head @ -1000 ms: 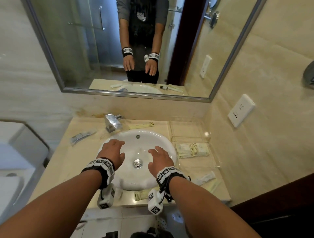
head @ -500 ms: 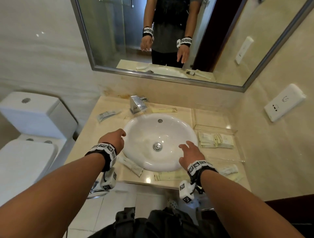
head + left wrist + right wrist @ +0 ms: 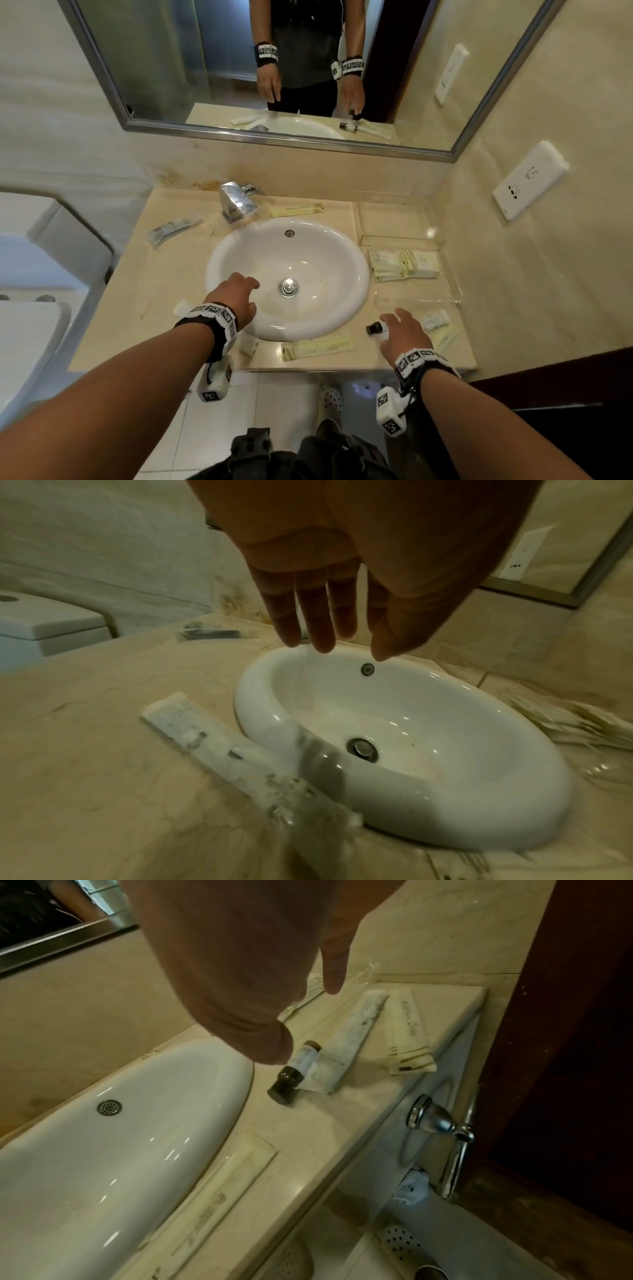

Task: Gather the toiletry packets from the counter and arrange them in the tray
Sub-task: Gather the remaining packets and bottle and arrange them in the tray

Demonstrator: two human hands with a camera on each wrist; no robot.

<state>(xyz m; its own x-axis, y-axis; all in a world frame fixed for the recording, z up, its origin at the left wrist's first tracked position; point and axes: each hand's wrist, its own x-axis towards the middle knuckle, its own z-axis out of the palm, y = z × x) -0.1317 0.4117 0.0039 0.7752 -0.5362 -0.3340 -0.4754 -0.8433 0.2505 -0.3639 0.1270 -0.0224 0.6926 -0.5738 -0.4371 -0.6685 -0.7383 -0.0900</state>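
Observation:
A clear tray (image 3: 416, 302) stands right of the sink and holds several cream packets (image 3: 404, 263). My right hand (image 3: 394, 323) hovers open over a small dark-capped bottle (image 3: 294, 1069) on the counter's front right. A white packet (image 3: 356, 1031) and a cream packet (image 3: 407, 1031) lie beside the bottle. My left hand (image 3: 352, 647) hangs open over the basin's left rim and holds nothing. A white packet (image 3: 205, 739) lies under that wrist. Other packets lie at the front (image 3: 317, 347), behind the basin (image 3: 298, 209) and at the back left (image 3: 173, 228).
The white basin (image 3: 308, 325) fills the counter's middle, with a chrome tap (image 3: 236, 202) behind it. A mirror (image 3: 274, 68) hangs above. A toilet (image 3: 30, 274) stands to the left, a wall socket (image 3: 529, 178) to the right. A chrome handle (image 3: 445, 1139) sits below the counter edge.
My right hand has moved right, from over the basin to above the small bottle. The left hand has shifted a little over the basin's left rim. The head view has tilted down.

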